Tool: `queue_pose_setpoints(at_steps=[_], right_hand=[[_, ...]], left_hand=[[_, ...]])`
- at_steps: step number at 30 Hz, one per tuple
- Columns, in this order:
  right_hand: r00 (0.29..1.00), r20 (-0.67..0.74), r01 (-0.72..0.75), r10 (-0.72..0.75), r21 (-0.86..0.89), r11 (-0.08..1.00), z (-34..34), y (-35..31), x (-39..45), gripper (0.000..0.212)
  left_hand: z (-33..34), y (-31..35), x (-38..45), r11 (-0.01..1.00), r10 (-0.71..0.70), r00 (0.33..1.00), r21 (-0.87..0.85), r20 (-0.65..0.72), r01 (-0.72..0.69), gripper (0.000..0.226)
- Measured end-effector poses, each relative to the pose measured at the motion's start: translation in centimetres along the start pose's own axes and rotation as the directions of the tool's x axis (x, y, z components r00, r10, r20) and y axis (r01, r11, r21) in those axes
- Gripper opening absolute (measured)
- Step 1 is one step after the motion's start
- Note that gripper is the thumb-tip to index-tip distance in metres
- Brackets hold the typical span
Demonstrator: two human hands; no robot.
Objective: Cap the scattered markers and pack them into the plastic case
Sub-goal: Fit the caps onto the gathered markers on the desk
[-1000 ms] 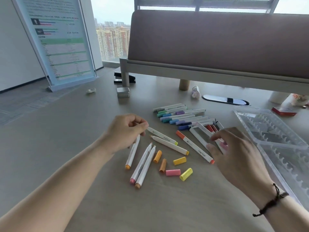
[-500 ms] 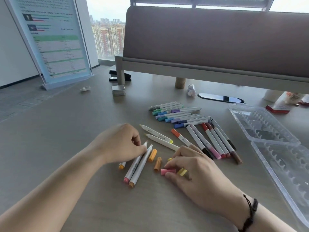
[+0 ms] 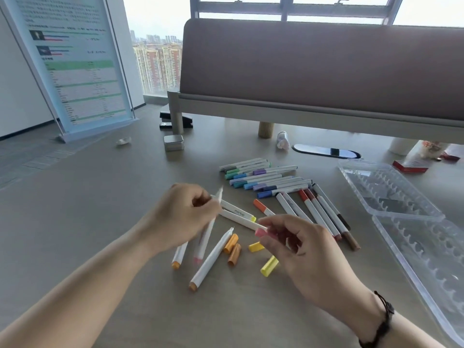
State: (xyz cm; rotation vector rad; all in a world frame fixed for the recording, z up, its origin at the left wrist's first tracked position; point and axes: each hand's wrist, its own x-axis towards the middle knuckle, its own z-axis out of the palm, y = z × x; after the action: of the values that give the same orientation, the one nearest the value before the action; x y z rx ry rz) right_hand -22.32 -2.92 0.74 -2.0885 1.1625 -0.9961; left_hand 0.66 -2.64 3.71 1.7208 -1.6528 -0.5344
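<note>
Your left hand (image 3: 180,217) pinches the blurred, probably pink-ended marker (image 3: 206,234), right hand (image 3: 296,244) pinches the pink cap (image 3: 261,232); misaligned, the tip smears or the cap drops.

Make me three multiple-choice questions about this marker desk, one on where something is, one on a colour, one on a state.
1. Where is the plastic case?
A. right of the markers
B. under the left forearm
C. beside the stapler

2. What colour is the cap in the right hand?
A. blue
B. pink
C. green

3. The marker in the left hand is
A. capped at both ends
B. inside the case
C. uncapped at its upper tip

Answers: 1 A, the case lies open at the desk's right. 2 B, pink shows between the fingertips. 3 C, its bare tip points up.
</note>
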Motion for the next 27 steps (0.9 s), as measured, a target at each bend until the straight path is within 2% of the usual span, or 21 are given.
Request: queue_pose_setpoints(at_steps=[2,4,7,11,15,19,22,27], right_hand=[[0.999,-0.005,0.038,-0.038,-0.026,0.999,-0.1,0.0,0.0,0.018],[0.998,0.007,0.064,-0.064,-0.042,0.997,-0.1,0.0,-0.1,0.019],[0.998,0.015,0.069,-0.069,-0.047,0.997,-0.1,-0.2,-0.2,0.021],[0.999,-0.005,0.044,-0.044,-0.026,0.999,-0.2,-0.2,0.0,0.021],[0.999,0.007,-0.051,0.050,0.122,0.991,-0.1,0.1,0.1,0.015],[0.989,-0.019,-0.122,0.146,0.452,0.884,-0.4,-0.3,0.5,0.007],[0.975,-0.064,-0.147,0.214,0.539,0.830,-0.7,-0.3,1.0,0.002],[0.958,-0.081,-0.172,0.275,0.604,0.778,-0.8,-0.3,1.1,0.008]], left_hand=[[-0.2,0.4,0.1,0.956,-0.055,0.998,-0.292,-0.031,0.043,0.031],[-0.2,1.1,-0.1,0.839,-0.112,0.993,-0.532,0.040,0.116,0.029],[0.1,1.7,-0.7,0.720,-0.134,0.981,-0.666,0.144,0.196,0.024],[0.4,1.2,-0.6,0.754,-0.111,0.977,-0.626,0.181,0.201,0.022],[0.7,0.8,-0.7,0.823,0.006,0.987,-0.561,0.158,0.085,0.016],[0.7,1.0,-0.9,0.861,0.140,0.984,-0.505,0.113,-0.065,0.020],[0.5,0.8,-0.9,0.905,0.221,0.973,-0.388,0.070,-0.178,0.019],[0.6,0.2,-0.9,0.910,0.266,0.959,-0.355,0.099,-0.216,0.012]])
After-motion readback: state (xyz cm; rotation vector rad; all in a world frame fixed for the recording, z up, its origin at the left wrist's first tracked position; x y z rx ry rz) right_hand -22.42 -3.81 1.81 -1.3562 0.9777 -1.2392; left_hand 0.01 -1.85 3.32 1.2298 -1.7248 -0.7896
